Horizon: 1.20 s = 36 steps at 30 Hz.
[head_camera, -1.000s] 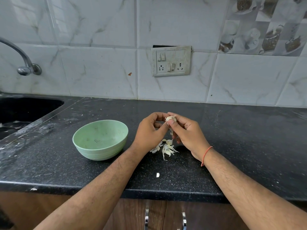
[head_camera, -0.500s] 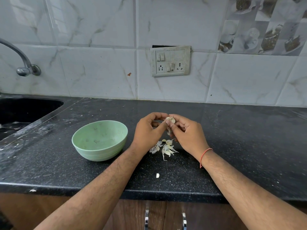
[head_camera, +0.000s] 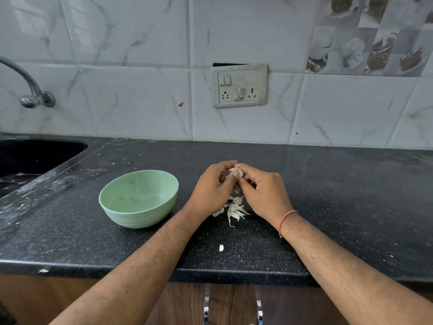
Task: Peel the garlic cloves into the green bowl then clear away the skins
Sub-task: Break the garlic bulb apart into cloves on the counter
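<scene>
Both hands meet just right of the green bowl, raised a little above the worktop. Left hand curls round the garlic clove, thumb pressed to its near face; right hand pinches the same clove from the other side, fingertips at the top. Clove shows pale between the two thumbs; how much skin is left on it I cannot tell.

Skins lie in a loose heap on the worktop directly below the hands, right of the bowl. One stray white bit sits nearer the worktop's front edge, apart from the heap. Bowl upright, only a few small specks visible inside; whether any is a peeled clove I cannot tell.

Step in hand, by my reading: peeling, skin being worked off this clove. Next move likely calls for stripping the last skin, letting it drop on the heap, then carrying the clove left over the bowl's rim. Clearing skins not yet begun.
</scene>
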### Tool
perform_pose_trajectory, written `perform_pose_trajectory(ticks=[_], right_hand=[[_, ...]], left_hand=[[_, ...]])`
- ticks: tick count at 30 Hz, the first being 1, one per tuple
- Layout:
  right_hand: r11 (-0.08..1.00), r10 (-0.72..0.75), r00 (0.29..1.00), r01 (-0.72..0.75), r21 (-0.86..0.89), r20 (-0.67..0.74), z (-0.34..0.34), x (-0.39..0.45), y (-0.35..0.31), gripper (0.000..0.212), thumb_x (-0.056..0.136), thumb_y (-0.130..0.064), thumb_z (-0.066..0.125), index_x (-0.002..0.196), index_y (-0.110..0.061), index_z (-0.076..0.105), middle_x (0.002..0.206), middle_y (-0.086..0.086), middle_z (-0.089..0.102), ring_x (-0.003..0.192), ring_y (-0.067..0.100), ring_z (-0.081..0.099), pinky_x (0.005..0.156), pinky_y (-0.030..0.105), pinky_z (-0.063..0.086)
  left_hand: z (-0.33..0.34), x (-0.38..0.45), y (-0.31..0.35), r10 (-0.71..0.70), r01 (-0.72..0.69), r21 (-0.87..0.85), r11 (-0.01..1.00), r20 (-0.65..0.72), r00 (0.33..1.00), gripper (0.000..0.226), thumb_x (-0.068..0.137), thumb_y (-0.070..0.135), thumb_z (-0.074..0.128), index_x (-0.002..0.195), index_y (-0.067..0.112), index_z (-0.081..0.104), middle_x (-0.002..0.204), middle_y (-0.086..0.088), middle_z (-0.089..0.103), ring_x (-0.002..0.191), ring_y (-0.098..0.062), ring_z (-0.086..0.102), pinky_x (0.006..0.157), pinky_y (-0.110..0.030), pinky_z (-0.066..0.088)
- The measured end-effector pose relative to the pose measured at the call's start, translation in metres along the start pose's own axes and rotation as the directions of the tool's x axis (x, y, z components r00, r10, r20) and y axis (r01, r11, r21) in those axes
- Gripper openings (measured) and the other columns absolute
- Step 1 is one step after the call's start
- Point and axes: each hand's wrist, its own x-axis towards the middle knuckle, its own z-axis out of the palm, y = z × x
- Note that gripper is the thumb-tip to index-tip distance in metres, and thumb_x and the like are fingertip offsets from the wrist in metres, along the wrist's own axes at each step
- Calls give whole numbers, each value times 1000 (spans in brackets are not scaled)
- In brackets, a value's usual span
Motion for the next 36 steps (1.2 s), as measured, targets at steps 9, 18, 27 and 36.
perform_pose_trajectory(ticks=[9, 18, 27, 36], right_hand=[[1000, 2, 1000, -2, 1, 9, -1, 0, -5, 18, 106, -31, 65, 120, -36, 76, 69, -14, 71, 60, 6, 64, 61, 25, 56], [998, 69, 997, -69, -4, -21, 3, 0, -4, 42, 95, -21, 79, 135, -32, 73, 103, -12, 81, 87, -1, 73, 85, 26, 62], [998, 66, 997, -67, -12, -26, 6, -2, -11, 43, 92, -19, 82, 134, -26, 73, 103, -9, 82, 93, 1, 75, 89, 29, 61], [925, 222, 974, -222, 309, 38, 2, -1, -22, 36, 95, -11, 78, 119, -38, 76, 80, -16, 79, 79, -6, 73, 78, 7, 51]], left_hand=[[-1, 0, 4, -20, 26, -115, 993, 51, 999, 31, 111, 21, 56, 140, 18, 65, 120, 6, 74, 111, -3, 69, 102, -30, 55], [3, -1, -1, -71, 73, -39, 997, 30, 997, 30, 104, 52, 56, 113, 33, 77, 100, 12, 79, 95, -7, 73, 92, -40, 60], [7, -4, 1, -24, 19, 64, 998, 76, 997, 28, 115, 29, 40, 108, 17, 65, 109, 5, 67, 103, -7, 64, 89, -28, 48], [7, -5, -4, 33, -35, 19, 999, 90, 995, 36, 115, 36, 34, 110, 15, 63, 105, 4, 68, 99, -9, 66, 88, -35, 53]])
